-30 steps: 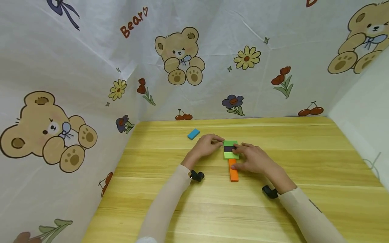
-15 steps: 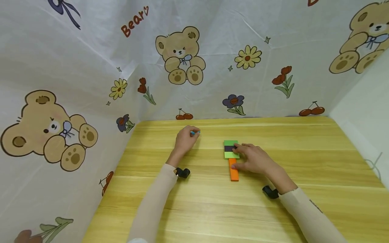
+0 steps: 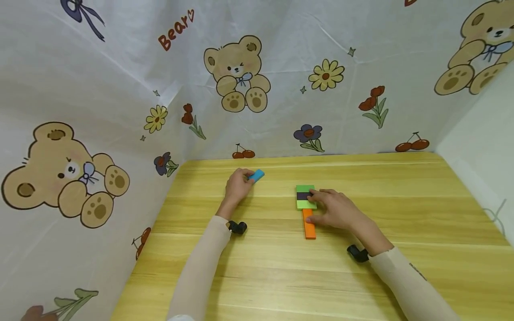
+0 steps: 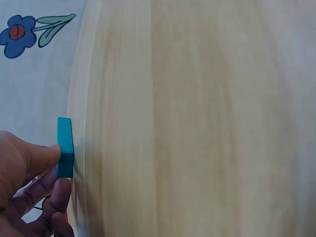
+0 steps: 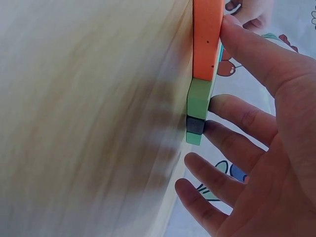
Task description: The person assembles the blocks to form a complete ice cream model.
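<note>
My left hand (image 3: 238, 186) pinches a small blue block (image 3: 257, 175) between thumb and fingers, toward the back left of the table. In the left wrist view the thumb lies along one face of that blue block (image 4: 64, 148). My right hand (image 3: 339, 209) rests its fingertips on a row of flat blocks: a green block (image 3: 305, 188), a dark block (image 3: 301, 196) and a light green block (image 3: 304, 205), lying against one another. Below them an orange block (image 3: 308, 229) points toward me, with the right thumb on its edge. The right fingers are spread in the right wrist view.
A wood-grain table (image 3: 281, 281) bears the blocks. Behind and to the left hangs a white sheet (image 3: 281, 53) printed with bears and flowers. A pale wall (image 3: 482, 169) stands at the right. Each wrist wears a small black camera (image 3: 238, 227).
My left hand has left the green block, moved left to the blue block and taken hold of it; the block's near end has turned up slightly in its grip. The right hand stays put.
</note>
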Available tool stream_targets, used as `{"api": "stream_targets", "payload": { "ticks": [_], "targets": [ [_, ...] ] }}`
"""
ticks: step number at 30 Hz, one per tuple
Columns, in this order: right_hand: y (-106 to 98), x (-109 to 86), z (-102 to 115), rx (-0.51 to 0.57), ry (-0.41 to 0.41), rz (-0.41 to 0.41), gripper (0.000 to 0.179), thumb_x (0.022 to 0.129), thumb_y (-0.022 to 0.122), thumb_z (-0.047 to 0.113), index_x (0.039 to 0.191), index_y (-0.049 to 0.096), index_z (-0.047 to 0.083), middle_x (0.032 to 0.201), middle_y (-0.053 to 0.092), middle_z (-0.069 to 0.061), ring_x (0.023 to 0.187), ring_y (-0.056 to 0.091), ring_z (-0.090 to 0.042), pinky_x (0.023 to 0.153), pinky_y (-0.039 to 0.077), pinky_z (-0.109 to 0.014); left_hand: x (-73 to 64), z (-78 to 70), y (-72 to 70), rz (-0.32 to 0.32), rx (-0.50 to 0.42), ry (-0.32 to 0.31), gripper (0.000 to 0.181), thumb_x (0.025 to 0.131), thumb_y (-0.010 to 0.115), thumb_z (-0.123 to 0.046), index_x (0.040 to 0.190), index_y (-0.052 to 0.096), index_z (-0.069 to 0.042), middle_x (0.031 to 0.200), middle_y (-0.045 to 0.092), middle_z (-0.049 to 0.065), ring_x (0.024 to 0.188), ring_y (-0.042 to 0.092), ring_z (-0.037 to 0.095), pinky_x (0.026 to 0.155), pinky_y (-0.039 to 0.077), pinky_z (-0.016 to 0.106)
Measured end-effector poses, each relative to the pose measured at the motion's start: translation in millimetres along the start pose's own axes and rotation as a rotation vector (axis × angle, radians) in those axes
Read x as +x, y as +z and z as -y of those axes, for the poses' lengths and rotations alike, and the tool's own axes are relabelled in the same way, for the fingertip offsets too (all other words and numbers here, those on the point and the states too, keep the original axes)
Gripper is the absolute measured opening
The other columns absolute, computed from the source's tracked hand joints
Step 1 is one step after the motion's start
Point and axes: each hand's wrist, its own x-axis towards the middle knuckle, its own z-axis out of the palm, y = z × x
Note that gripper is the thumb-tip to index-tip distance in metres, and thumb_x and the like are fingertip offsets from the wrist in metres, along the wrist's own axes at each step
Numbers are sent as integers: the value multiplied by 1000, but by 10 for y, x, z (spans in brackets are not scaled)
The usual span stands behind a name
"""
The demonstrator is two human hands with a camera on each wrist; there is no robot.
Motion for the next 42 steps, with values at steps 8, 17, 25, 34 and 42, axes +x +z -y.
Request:
{"api": "stream_targets", "payload": {
  "ticks": [8, 17, 25, 34, 42],
  "targets": [
    [-3, 2, -17, 4, 10, 6, 74, 88, 85, 56, 145, 69, 12, 165, 54, -11, 148, 50, -50, 120, 39, -70, 7, -21, 11, 5, -27, -5, 30, 104, 74, -18, 134, 77, -17, 130, 71, 8, 96, 71, 28, 82, 57, 42],
    [5, -19, 1, 25, 8, -5, 73, 89, 85, 56, 145, 69, 12, 165, 55, -12, 148, 51, -49, 120, 38, -70, 46, -91, 73, 33, -41, -2, 30, 104, 72, -16, 134, 77, -17, 154, 62, 15, 109, 74, 33, 97, 60, 50],
    [7, -10, -8, 15, 3, -9, 73, 88, 85, 58, 144, 70, 13, 164, 55, -12, 147, 51, -50, 120, 38, -71, 92, -162, 157, 58, -33, 19, 31, 105, 72, -17, 136, 76, -16, 139, 71, 11, 117, 73, 33, 101, 60, 47],
    [14, -10, -24, 24, 18, 1, 73, 88, 86, 54, 145, 69, 13, 166, 53, -10, 150, 49, -49, 122, 36, -70, 104, -286, 249, 96, -67, 29, 28, 105, 71, -17, 133, 78, -19, 141, 70, 8, 111, 71, 29, 96, 60, 44],
    [12, -9, -32, 24, 18, 8, 73, 88, 86, 54, 146, 68, 12, 167, 52, -10, 150, 48, -49, 122, 36, -71, 145, -365, 322, 115, -59, 47, 26, 106, 71, -17, 129, 80, -21, 140, 73, 5, 118, 72, 30, 99, 60, 46]
  ]
}}
